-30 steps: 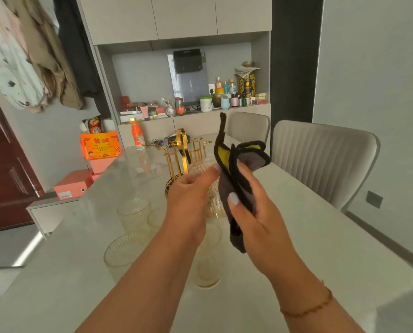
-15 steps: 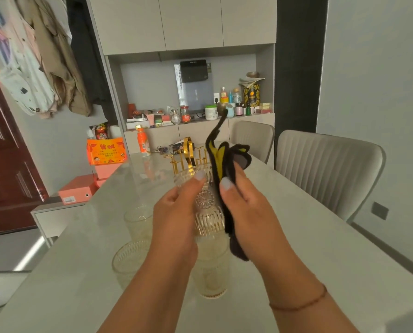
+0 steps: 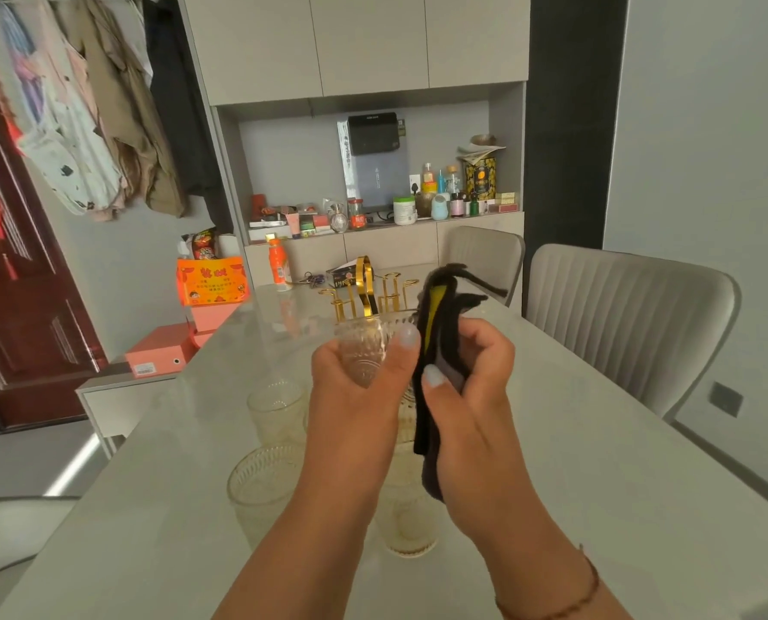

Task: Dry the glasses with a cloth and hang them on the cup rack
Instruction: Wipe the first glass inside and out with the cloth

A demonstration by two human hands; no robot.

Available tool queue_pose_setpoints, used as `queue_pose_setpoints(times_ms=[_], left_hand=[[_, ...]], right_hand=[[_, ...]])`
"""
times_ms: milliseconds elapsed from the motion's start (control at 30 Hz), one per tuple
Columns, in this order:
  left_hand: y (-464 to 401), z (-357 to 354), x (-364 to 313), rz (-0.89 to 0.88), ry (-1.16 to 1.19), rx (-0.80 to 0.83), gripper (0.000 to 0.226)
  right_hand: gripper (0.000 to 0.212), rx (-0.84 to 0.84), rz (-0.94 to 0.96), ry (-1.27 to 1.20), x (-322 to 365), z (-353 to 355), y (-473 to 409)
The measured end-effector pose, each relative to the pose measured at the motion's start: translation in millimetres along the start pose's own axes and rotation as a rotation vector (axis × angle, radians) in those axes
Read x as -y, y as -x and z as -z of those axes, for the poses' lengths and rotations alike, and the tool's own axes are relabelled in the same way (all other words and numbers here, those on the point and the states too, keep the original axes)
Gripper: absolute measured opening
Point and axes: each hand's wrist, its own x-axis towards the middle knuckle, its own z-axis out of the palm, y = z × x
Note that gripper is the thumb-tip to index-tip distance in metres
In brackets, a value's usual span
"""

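At frame centre, a ribbed glass [image 3: 366, 351] is gripped by the left hand [image 3: 355, 391], held above the pale surface [image 3: 597, 463]. The right hand [image 3: 471, 387] clutches a dark cloth [image 3: 440, 333] against it. Behind stands the gold cup rack [image 3: 364, 293]; more glasses [image 3: 275, 409] wait lower left.

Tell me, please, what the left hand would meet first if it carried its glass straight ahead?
Probably the gold cup rack just beyond the glass that the left hand holds, though depth is hard to judge.

Grey chairs [image 3: 619, 315], wall cabinets [image 3: 364, 42], w/ red door [image 3: 20, 315]
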Motion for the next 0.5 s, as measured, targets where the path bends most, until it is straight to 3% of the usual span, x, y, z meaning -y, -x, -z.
queue_pose_setpoints(times_ms=[67,167,267,367,500], left_hand=[[-1.7,2.4,3.0,0.004,0.112,0.019,0.082],[-7.9,6.1,9.0,0.078,0.259,0.052,0.079],[-5.8,5.8,13.7,0.087,0.36,0.102,0.073],[-3.6,4.6,11.3,0.099,0.449,0.161,0.062],[-4.1,7.6,5.9,0.113,0.43,0.201,0.067]], right_hand=[[0.027,0.006,-0.002,0.029,2.5,2.5,-2.2],[0.022,-0.006,-0.127,-0.137,3.7,10.0,-7.4],[0.036,0.001,-0.202,-0.297,5.5,10.7,-5.8],[0.04,0.04,-0.294,-0.532,12.8,7.0,-5.8],[0.037,0.063,-0.386,-0.943,18.1,10.4,-4.6]])
